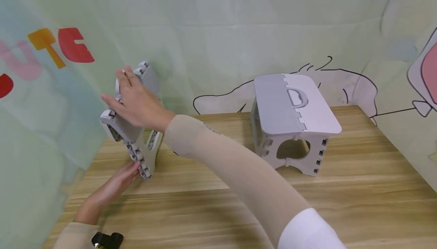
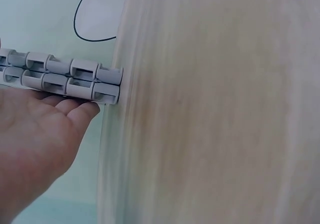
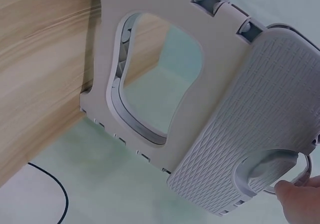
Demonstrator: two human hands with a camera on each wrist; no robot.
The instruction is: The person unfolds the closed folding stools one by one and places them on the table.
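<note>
A grey-and-white folding step stool stands partly folded at the left of the table, its seat halves tilted. My right hand lies against its upper part with the fingers fairly straight; the right wrist view shows a digit touching the handle loop by the textured seat. Low down, my left hand holds the stool's hinged leg edge. In the left wrist view, fingers of that hand pass behind the hinge knuckles, hiding their tips.
A second folding stool, fully unfolded, stands upright at the right with its handle on top. Both stools rest on a wood-grain table. Printed cloth walls rise behind and at the sides. A black device sits at the left wrist.
</note>
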